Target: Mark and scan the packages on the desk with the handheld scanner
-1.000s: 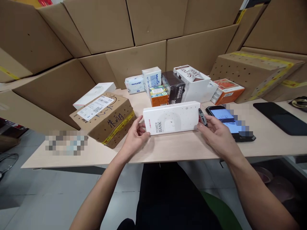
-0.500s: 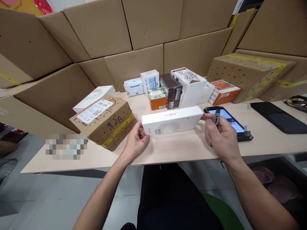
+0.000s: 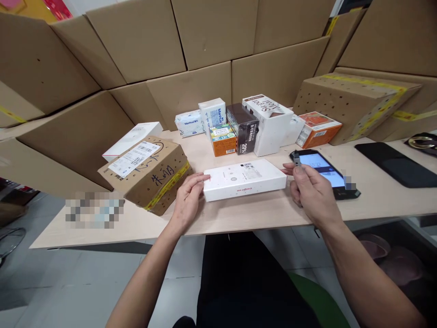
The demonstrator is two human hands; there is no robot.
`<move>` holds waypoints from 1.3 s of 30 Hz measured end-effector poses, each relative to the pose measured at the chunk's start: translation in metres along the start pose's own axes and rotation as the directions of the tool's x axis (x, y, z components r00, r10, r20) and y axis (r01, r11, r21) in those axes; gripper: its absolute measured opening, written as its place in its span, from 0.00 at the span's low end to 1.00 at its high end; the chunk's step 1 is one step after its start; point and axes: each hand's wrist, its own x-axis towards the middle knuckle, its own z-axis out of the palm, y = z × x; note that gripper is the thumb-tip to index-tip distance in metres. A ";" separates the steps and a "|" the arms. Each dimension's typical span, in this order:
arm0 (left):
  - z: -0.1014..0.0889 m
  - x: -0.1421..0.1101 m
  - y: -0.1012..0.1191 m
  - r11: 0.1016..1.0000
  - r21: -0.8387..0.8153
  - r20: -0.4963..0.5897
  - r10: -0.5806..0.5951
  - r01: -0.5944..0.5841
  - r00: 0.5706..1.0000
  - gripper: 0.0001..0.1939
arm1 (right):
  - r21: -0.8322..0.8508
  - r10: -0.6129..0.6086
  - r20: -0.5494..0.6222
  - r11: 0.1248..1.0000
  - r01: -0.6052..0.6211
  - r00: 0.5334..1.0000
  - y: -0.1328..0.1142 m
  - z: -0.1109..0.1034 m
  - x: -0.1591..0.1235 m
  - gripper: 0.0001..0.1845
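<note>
A slim white power bank box (image 3: 235, 184) is before me, its broad labelled face up and a narrow side with red lettering toward me. My left hand (image 3: 189, 198) grips its left end, fingers together over the corner; the thumb is mostly hidden. Between thumb and bent fingers, my right hand (image 3: 307, 184) holds a grey utility knife (image 3: 296, 158) that points up. Its outstretched fingertips are at the box's right end; whether they touch it I cannot tell. Behind that hand lies a phone (image 3: 332, 171) with a lit screen.
Left of the box stands a taped brown carton (image 3: 155, 175) with handwriting, a white box (image 3: 134, 139) behind it. Tissue packs (image 3: 189, 124), a dark box (image 3: 243, 130), a tall white box (image 3: 269, 123) and orange boxes (image 3: 319, 130) line the back. A black slab (image 3: 396, 165) lies right.
The power bank box has been tipped over, its broad labelled face turning upward. My left fingers have shifted onto its upper left corner. The knife in my right hand has moved slightly left.
</note>
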 end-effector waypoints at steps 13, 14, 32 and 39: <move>0.012 -0.013 -0.002 0.761 0.458 0.032 0.503 -0.460 0.864 0.08 | 0.073 -0.091 -0.050 0.993 0.095 0.995 -0.001 0.003 0.005 0.25; 0.015 -0.015 -0.001 0.695 0.494 0.061 0.571 -0.522 0.819 0.08 | 0.126 -0.097 -0.071 0.986 0.106 0.993 -0.006 0.003 0.007 0.22; 0.055 -0.033 0.006 0.473 0.653 0.220 0.629 -0.591 0.746 0.14 | 0.145 -0.014 0.474 0.988 -0.062 0.880 -0.043 0.070 0.028 0.37; 0.055 -0.035 0.008 0.458 0.669 0.229 0.622 -0.586 0.748 0.14 | -0.057 -0.030 0.462 0.996 0.064 0.887 -0.038 0.072 0.025 0.13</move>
